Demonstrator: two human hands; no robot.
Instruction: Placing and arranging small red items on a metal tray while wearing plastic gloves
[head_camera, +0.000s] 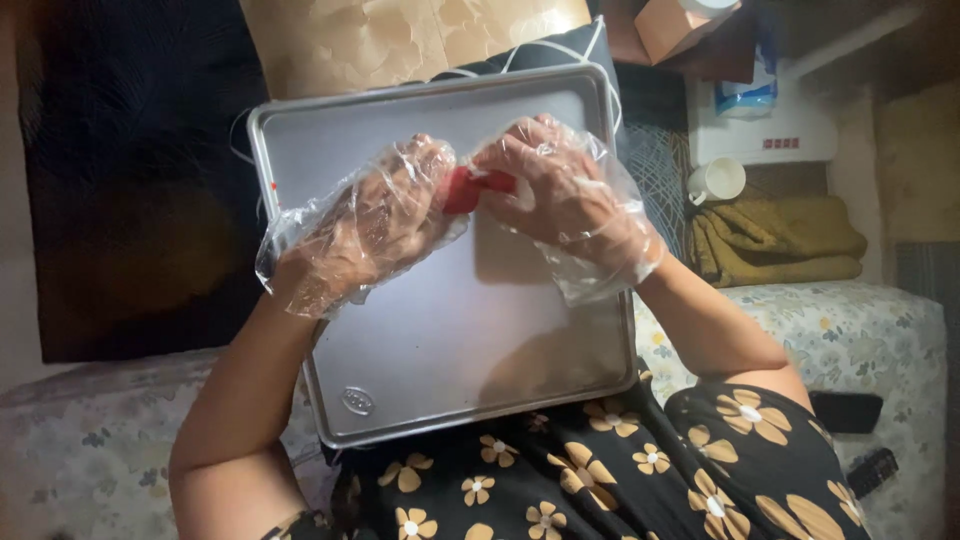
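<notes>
I see left hand (375, 215) and right hand (555, 190), both in clear plastic gloves, pinching a small red soft piece (470, 188) between them above the rectangular silver metal tray (450, 340). White mug (717, 181) sits right of the tray.

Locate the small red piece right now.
In the head view, the small red piece is pinched between the left hand and right hand, both in clear plastic gloves, above the upper middle of the rectangular metal baking tray.
</notes>
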